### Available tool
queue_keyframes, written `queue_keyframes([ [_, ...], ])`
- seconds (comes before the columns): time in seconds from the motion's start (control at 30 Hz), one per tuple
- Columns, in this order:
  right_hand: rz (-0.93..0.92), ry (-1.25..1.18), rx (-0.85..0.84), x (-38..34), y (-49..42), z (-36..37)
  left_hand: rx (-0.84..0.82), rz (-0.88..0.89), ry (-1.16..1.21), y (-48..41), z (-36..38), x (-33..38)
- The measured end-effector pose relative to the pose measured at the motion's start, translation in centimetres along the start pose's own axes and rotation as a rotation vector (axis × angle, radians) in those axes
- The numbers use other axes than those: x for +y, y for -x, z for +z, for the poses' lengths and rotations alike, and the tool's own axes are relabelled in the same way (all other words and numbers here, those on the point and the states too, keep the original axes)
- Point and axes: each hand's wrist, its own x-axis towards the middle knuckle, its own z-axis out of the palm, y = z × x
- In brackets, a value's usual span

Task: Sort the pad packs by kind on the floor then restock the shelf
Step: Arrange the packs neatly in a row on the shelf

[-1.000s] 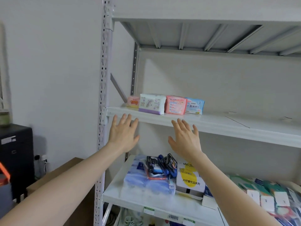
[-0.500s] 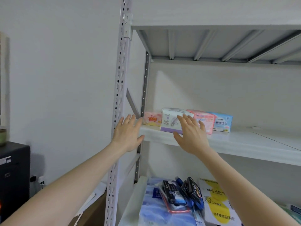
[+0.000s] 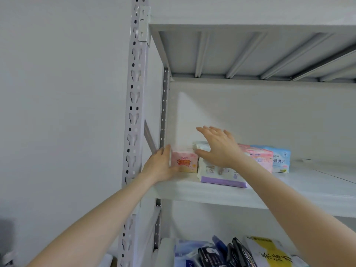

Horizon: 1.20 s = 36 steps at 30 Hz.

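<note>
Item: pad packs, four, standing close-set in a row at the left end of the shelf board [image 3: 289, 190]. From the left they are running: small pink pack [image 3: 185, 161], white pack with purple base [image 3: 210, 170], pink pack [image 3: 259, 157], blue pack [image 3: 281, 158].

The left hand [image 3: 159, 167] is resting against the small pink pack's left end, fingers straight and unclenched, thumb lying near its lower front edge.

The right hand [image 3: 219, 147] is reaching over the white pack's top, fingers spread and extended, thumb touching its upper left corner.

A perforated upright post [image 3: 134, 112] is standing just left of the row.

On the board below, dark packets [image 3: 213, 255] and a yellow-and-white bag [image 3: 269, 256] are lying side by side.
</note>
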Motion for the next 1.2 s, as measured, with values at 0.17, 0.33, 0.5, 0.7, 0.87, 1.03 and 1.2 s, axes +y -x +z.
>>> queue_keyframes([
  [0.17,-0.014,-0.015,-0.153,1.2,-4.0,0.4,-0.142,-0.158,0.255,-3.4,1.1,-1.0],
  [0.33,0.003,-0.105,-0.394,2.2,-7.6,1.6,-0.203,-0.245,0.434,-5.4,2.0,-1.7],
  [0.5,0.010,-0.226,-0.541,2.9,-9.6,3.6,-0.335,-0.285,0.561,-6.9,2.7,-2.6],
  [0.7,0.000,-0.181,-0.702,3.1,-12.0,4.8,-0.353,-0.250,0.688,-7.6,3.4,-3.2],
  [0.87,-0.002,-0.109,-0.798,3.0,-13.4,5.9,-0.314,-0.254,0.751,-7.5,3.6,-3.5],
  [1.03,-0.026,-0.114,-0.864,2.9,-14.1,6.2,-0.304,-0.243,0.774,-7.4,3.6,-3.5],
  [1.2,-0.032,-0.125,-0.867,2.9,-14.2,6.0,-0.312,-0.226,0.779,-7.3,3.6,-3.3],
])
